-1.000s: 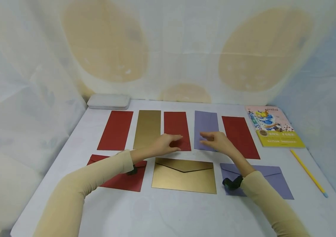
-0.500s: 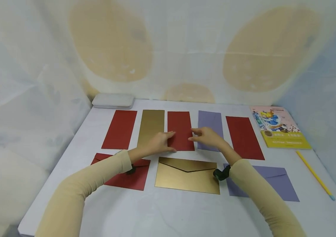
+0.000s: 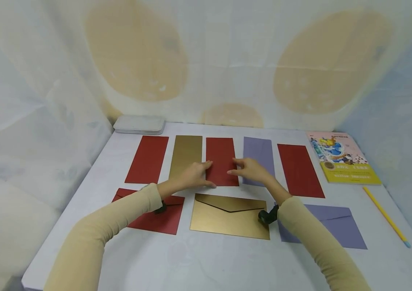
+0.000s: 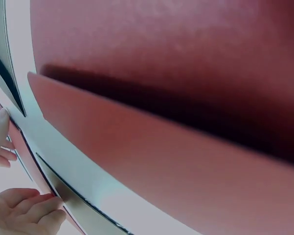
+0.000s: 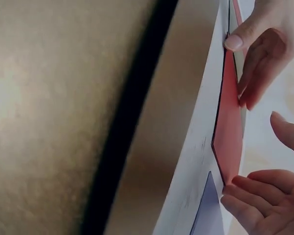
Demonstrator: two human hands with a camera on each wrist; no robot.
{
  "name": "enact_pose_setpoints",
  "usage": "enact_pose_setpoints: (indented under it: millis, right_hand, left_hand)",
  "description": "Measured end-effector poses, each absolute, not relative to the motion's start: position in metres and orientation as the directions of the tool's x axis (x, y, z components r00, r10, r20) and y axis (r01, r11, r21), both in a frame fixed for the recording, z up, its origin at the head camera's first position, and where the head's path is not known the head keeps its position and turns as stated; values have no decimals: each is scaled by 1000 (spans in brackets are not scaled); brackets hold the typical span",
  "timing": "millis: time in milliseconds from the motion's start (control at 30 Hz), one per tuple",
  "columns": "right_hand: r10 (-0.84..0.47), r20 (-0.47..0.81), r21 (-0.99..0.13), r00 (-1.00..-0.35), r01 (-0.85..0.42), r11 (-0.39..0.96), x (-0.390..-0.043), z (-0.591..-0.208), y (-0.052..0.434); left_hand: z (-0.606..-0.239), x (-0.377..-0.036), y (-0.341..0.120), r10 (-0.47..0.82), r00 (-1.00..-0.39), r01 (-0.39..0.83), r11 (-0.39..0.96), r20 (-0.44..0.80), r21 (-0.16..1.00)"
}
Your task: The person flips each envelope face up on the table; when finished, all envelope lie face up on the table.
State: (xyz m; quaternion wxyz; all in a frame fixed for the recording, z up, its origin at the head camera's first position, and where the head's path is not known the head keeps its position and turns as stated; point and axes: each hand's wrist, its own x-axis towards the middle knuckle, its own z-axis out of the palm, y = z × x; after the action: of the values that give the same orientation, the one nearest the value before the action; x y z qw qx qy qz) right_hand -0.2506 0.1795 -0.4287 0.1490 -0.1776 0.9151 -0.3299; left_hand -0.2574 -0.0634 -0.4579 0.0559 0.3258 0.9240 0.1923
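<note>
On the white table (image 3: 206, 262), five upright paper rectangles are laid in a back row: a dark red sheet (image 3: 147, 159), a gold sheet (image 3: 185, 153), a middle red paper sheet (image 3: 221, 155), a lilac sheet (image 3: 259, 152) and another red sheet (image 3: 299, 169).

The left hand (image 3: 193, 176) is laid at the left edge of the middle red paper sheet, over the lower end of the gold sheet. Its fingers are extended and only loosely bent, with the thumb tip set against the sheet's near left corner; in the right wrist view a fingertip (image 5: 234, 41) is seen touching the red edge. No firm pinch can be made out.

The right hand (image 3: 251, 169) is held at the sheet's right edge, partly over the lilac sheet, with fingers relaxed and slightly spread, pointing left. Whether they actually touch the red paper cannot be told.

In the front row, a red envelope (image 3: 155, 218), a gold envelope (image 3: 229, 216) with its flap shut and a lilac envelope (image 3: 331, 228) are seen, partly covered by the beige sleeves.
</note>
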Motion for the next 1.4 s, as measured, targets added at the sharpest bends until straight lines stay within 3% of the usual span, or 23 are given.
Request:
enact_pose_setpoints:
  millis: [633,800,1000,1400]
  right_hand:
    - [-376,-136,-773,-917,-139,619,-246,-439,189]
    - [-341,-79,-867,-937,-104,487,-243,-436,192]
    - [-284,-16,-923,-959,-94,372,-239,-426,197]
    - [-227,89,-931,-970,-162,326,-227,-410,194]
  left_hand:
    - [-456,-258,-53,645,-764,622,741,-10,252]
    - [-456,-259,-54,658,-753,635,731,-13,250]
    - [-454,-259,-50,670,-742,640,705,9,305]
    - [-459,-253,-42,716,-683,670,535,144,514]
